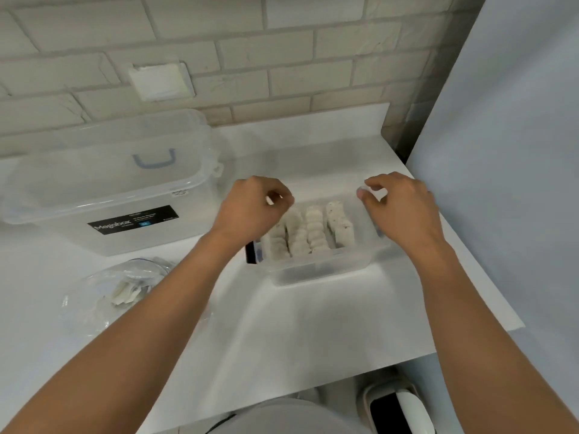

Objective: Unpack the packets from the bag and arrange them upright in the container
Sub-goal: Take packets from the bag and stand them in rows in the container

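One small clear container sits toward the right edge of the white countertop, and four rows of pale, bumpy packets stand on end in it, side by side, the rightmost one speckled with dark flecks. A black patch shows at the container's left side, too blurred to read. Two bare hands hover over the container's far end. The left hand is above its far left corner with the fingers curled in toward the thumb, just over the leftmost packets. The right hand is above the far right corner, thumb and forefinger drawn close together. Motion blur hides whether either hand pinches a packet or the rim, so I cannot tell if they hold anything. One clear plastic bag lies crumpled near the front left of the countertop, partly behind the left forearm, with a few whitish packets showing through it. One large clear storage box stands at the back left against the brick wall; it has a blue handle, and its black label reads "Megabox", the smaller print beside it illegible.
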### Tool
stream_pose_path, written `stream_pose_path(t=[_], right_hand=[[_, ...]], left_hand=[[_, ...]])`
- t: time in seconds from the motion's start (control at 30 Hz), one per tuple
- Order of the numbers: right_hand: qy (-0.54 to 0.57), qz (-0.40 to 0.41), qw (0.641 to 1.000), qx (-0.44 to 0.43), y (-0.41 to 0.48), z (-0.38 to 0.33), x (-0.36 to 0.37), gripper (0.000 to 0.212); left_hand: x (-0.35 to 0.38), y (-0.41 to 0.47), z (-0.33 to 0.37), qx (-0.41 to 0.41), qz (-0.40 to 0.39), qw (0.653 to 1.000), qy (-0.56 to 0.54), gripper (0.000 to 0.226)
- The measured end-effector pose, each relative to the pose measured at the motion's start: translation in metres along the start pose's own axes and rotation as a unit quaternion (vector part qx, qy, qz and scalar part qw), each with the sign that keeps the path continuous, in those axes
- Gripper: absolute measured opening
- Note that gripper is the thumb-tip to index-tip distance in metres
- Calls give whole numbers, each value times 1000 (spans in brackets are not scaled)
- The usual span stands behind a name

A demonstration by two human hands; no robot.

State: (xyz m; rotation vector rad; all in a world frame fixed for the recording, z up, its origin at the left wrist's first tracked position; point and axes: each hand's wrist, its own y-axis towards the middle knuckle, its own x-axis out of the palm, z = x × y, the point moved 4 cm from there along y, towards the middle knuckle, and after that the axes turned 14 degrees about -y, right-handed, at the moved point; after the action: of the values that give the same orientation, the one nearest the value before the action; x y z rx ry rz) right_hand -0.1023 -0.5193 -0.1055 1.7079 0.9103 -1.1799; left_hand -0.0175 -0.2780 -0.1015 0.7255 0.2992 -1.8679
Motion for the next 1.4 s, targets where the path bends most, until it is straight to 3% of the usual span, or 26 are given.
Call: stream_pose_path(t=[0.23, 0.43, 0.53, 0.7, 0.87, 1.0, 1.1, 1.17, 1.27, 1.4], right_hand=[[187, 57, 979, -56, -71, -116, -22, 22], [269, -61, 946, -169, -138, -242, 36, 22], [206, -117, 943, -234, -160, -287, 70, 23], [-58, -146, 944, -290, -171, -319, 115, 18], [-160, -163, 935, -272, -172, -326, 132, 16], [-149, -209, 931, -258, -174, -332, 141, 31], [-132, -247, 930, -240, -178, -334, 146, 44], [-96, -245, 939, -221, -178, -332, 144, 40], [-16, -227, 958, -172, -172, -323, 136, 26], [17, -251, 955, -156, -172, -319, 130, 34]], left_hand=[[-109, -100, -56, -60, 132, 988, -52, 8], [-158, -172, -137, -132, 133, 982, -8, 13], [-157, -193, -175, -145, 81, 985, 53, 14], [-142, -199, -209, -193, -112, 959, 176, 27], [-148, -192, -222, -200, -123, 945, 228, 36], [-142, -189, -215, -164, -115, 956, 213, 42], [-133, -188, -212, -145, -111, 958, 219, 31], [-130, -189, -217, -143, -102, 961, 212, 25], [-130, -190, -228, -158, -100, 969, 160, 16], [-141, -187, -232, -167, -90, 982, 4, 20]])
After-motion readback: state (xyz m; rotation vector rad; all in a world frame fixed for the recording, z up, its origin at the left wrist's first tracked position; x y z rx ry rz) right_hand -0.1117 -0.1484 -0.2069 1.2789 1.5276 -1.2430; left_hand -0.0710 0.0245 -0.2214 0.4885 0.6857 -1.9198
